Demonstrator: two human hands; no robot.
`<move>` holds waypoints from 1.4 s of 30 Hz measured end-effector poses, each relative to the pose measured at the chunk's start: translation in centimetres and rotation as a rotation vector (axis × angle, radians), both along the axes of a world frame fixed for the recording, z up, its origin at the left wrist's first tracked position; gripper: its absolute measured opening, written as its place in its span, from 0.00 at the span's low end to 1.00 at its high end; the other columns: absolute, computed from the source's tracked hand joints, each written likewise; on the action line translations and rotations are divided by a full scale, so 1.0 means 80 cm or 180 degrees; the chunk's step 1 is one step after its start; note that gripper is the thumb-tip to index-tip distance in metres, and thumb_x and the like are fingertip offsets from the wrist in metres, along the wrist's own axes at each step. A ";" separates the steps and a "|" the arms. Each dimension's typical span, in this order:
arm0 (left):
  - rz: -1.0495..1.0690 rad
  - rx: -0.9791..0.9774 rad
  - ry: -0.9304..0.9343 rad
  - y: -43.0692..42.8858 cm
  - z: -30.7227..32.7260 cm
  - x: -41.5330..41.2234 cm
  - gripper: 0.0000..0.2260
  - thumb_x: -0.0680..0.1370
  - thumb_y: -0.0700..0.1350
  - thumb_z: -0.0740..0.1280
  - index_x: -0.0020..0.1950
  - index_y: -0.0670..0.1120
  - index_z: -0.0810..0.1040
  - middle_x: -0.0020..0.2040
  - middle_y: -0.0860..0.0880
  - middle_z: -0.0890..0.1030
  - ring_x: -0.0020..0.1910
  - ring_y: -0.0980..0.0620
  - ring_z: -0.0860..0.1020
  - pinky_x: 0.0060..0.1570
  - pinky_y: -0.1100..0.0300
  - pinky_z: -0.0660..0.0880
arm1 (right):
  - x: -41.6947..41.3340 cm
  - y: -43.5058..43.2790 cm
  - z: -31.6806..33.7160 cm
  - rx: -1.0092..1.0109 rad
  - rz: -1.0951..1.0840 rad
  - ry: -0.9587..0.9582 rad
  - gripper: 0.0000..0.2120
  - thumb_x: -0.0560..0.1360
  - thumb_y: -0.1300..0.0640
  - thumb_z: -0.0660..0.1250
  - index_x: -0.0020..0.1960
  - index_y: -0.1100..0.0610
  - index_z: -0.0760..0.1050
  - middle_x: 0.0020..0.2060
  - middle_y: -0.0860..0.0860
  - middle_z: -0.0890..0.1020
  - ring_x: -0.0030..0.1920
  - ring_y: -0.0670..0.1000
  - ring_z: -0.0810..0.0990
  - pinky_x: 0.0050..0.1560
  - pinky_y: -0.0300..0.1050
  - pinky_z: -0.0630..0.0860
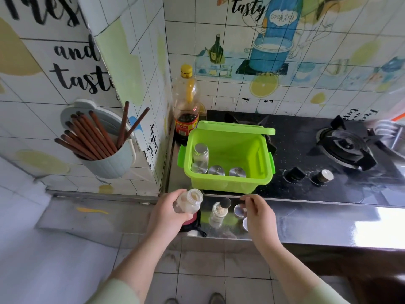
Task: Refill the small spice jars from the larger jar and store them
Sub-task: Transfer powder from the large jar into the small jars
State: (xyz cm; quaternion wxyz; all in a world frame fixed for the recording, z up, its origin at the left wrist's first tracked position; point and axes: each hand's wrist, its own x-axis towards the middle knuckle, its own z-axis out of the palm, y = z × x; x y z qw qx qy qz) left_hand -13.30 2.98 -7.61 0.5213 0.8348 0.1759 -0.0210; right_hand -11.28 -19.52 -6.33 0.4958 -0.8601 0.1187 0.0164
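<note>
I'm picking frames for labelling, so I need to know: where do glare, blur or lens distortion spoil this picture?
Head view: strong white glare on the steel counter at right. Head view: the grout lines of the wall tiles bow, a wide-angle effect. Head view: the far right edge beyond the hob is smeared, and the small open jar looks slightly soft. The light is even and shadows are faint.

White-tiled walls (306,99) with food decals and lettering. Grey wall-hung holder (114,163) of wooden chopsticks on the left. Stainless bench (328,224) with glare at right, black gas hob (306,139) on top. Pale tiled floor (65,270).
</note>
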 end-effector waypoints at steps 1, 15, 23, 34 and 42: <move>-0.0017 0.0048 -0.0004 -0.001 0.000 0.000 0.30 0.61 0.38 0.77 0.59 0.57 0.77 0.55 0.58 0.76 0.54 0.56 0.76 0.59 0.54 0.73 | 0.000 0.001 0.010 0.0360 -0.0227 0.0026 0.10 0.81 0.57 0.58 0.46 0.52 0.77 0.39 0.47 0.83 0.38 0.45 0.80 0.38 0.41 0.73; -0.0562 0.0802 -0.0394 -0.027 0.032 -0.009 0.31 0.62 0.39 0.80 0.63 0.55 0.77 0.53 0.60 0.73 0.48 0.61 0.73 0.49 0.66 0.69 | -0.031 0.025 0.057 -0.0217 0.0982 -0.1138 0.08 0.80 0.57 0.60 0.48 0.48 0.77 0.41 0.41 0.81 0.43 0.43 0.78 0.44 0.42 0.76; -0.0781 0.0884 -0.0620 -0.021 0.047 -0.017 0.32 0.63 0.38 0.79 0.64 0.54 0.77 0.55 0.59 0.74 0.53 0.59 0.75 0.51 0.72 0.67 | -0.046 0.036 0.049 -0.0816 0.1495 -0.1492 0.12 0.79 0.50 0.57 0.50 0.50 0.78 0.46 0.42 0.78 0.47 0.44 0.77 0.43 0.39 0.75; -0.0800 0.0802 -0.0517 -0.018 0.047 -0.024 0.31 0.64 0.42 0.79 0.63 0.61 0.75 0.55 0.68 0.69 0.51 0.70 0.70 0.47 0.78 0.64 | -0.034 0.043 0.081 0.1145 0.0619 0.0058 0.10 0.79 0.61 0.62 0.46 0.58 0.81 0.28 0.49 0.81 0.25 0.42 0.73 0.27 0.34 0.67; -0.0727 0.0532 -0.0498 -0.016 0.049 -0.018 0.29 0.64 0.41 0.79 0.62 0.56 0.77 0.54 0.65 0.72 0.51 0.70 0.72 0.47 0.78 0.66 | -0.025 0.038 0.077 0.2330 0.0046 0.0869 0.15 0.81 0.59 0.60 0.45 0.62 0.84 0.37 0.59 0.80 0.28 0.49 0.72 0.27 0.40 0.62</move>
